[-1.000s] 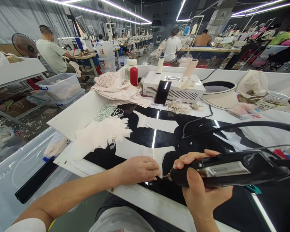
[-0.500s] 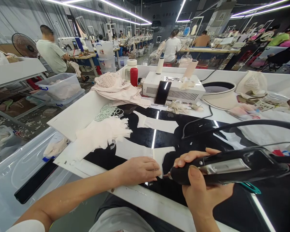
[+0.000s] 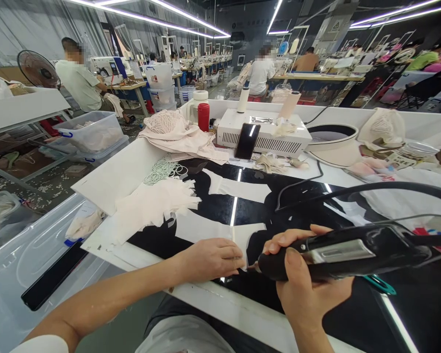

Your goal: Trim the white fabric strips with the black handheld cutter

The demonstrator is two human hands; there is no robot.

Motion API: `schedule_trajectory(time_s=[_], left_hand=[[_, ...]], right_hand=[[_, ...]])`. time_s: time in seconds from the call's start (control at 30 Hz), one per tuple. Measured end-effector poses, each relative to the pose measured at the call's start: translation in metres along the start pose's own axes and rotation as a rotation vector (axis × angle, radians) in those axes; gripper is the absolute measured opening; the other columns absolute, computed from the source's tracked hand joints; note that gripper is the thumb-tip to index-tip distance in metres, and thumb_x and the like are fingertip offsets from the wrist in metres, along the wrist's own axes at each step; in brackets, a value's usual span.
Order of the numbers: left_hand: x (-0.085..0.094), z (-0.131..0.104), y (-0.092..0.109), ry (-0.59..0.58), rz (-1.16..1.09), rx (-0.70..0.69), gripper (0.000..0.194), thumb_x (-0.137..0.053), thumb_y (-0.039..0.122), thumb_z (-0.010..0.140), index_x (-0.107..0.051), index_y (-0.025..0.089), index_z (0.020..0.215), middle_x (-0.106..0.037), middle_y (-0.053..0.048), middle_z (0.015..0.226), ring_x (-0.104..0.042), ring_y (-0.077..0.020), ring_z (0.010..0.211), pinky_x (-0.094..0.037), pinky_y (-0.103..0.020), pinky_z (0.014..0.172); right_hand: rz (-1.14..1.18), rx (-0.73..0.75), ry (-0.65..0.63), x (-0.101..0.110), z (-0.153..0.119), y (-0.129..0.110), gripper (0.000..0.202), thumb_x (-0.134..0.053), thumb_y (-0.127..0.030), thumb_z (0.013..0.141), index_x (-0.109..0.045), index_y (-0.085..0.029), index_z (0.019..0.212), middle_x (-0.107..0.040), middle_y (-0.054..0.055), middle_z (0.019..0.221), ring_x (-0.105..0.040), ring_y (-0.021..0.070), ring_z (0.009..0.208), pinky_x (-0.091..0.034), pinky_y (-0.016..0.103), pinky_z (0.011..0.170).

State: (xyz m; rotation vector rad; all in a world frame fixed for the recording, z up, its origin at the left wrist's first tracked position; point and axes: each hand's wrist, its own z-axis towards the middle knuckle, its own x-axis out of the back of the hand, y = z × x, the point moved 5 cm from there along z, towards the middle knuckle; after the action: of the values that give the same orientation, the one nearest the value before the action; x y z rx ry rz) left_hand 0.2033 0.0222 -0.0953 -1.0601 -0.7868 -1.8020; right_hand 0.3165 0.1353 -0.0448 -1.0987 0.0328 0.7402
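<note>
My left hand [image 3: 215,259] rests on the near edge of a white fabric piece [image 3: 202,229], its fingers together and curled down over the cloth; the fingertips are partly hidden. A seam or fold shows in that cloth beside them. Wrapped in my right hand [image 3: 305,284] is a black corded handheld tool [image 3: 338,255] with a silver plate on its side. Its short metal tip points left and meets the fabric's edge, just right of my left fingertips. Both hands are over the glossy black work surface [image 3: 224,208].
Beyond lies another white fabric piece [image 3: 244,189]. To the left are a heap of cream cut pieces [image 3: 154,203] and pale green cord [image 3: 164,170]. Behind stand a white vented box [image 3: 262,132], a phone [image 3: 247,141] and a red bottle [image 3: 203,117]. A black cable [image 3: 389,187] arches at right.
The rear of the black tool has shifted slightly left and down with my right hand. My left hand and the fabric look unmoved.
</note>
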Motion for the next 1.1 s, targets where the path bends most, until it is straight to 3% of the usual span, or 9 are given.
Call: schedule_trajectory(time_s=[0.33, 0.57, 0.83, 1.03, 1.1], left_hand=[[-0.001, -0.002, 0.000, 0.006, -0.011, 0.001, 0.022, -0.052, 0.024, 0.106, -0.068, 0.012, 0.117, -0.072, -0.009, 0.110, -0.067, -0.0175, 0.109, -0.051, -0.029, 0.109], [0.005, -0.007, -0.005, 0.004, -0.077, 0.112, 0.030, -0.051, 0.029, 0.107, -0.062, 0.012, 0.129, -0.071, -0.011, 0.125, -0.063, -0.0205, 0.124, -0.051, -0.033, 0.112], [0.013, -0.020, 0.011, -0.083, -0.140, -0.011, 0.022, -0.053, 0.027, 0.106, -0.068, 0.014, 0.116, -0.075, -0.008, 0.113, -0.068, -0.0177, 0.108, -0.048, -0.031, 0.112], [0.027, -0.017, 0.017, -0.060, -0.176, 0.015, 0.021, -0.053, 0.028, 0.107, -0.067, 0.015, 0.115, -0.076, -0.005, 0.106, -0.069, -0.0159, 0.102, -0.047, -0.032, 0.111], [0.029, -0.008, 0.016, -0.030, -0.129, 0.012, 0.020, -0.051, 0.026, 0.108, -0.067, 0.015, 0.113, -0.075, -0.005, 0.105, -0.068, -0.0160, 0.101, -0.048, -0.032, 0.110]], right_hand=[[0.014, 0.004, -0.034, -0.005, -0.001, 0.003, 0.041, -0.074, -0.012, 0.087, -0.056, -0.025, 0.122, -0.066, -0.002, 0.084, -0.063, 0.0159, 0.067, -0.056, 0.035, 0.063], [0.022, 0.003, -0.049, -0.006, -0.004, -0.002, 0.043, -0.075, -0.011, 0.087, -0.057, -0.026, 0.123, -0.066, -0.001, 0.085, -0.064, 0.0163, 0.067, -0.056, 0.034, 0.061], [0.031, -0.021, -0.133, -0.002, -0.010, -0.017, 0.041, -0.074, -0.013, 0.087, -0.057, -0.024, 0.123, -0.065, 0.000, 0.081, -0.064, 0.0171, 0.065, -0.058, 0.033, 0.057], [-0.035, 0.065, 0.158, 0.027, 0.026, -0.024, 0.040, -0.081, -0.016, 0.079, -0.060, -0.022, 0.114, -0.066, -0.002, 0.077, -0.060, 0.0162, 0.059, -0.056, 0.033, 0.054], [-0.045, 0.063, 0.190, 0.034, 0.035, -0.018, 0.042, -0.081, -0.015, 0.078, -0.060, -0.023, 0.113, -0.067, -0.003, 0.077, -0.060, 0.0161, 0.059, -0.055, 0.033, 0.055]])
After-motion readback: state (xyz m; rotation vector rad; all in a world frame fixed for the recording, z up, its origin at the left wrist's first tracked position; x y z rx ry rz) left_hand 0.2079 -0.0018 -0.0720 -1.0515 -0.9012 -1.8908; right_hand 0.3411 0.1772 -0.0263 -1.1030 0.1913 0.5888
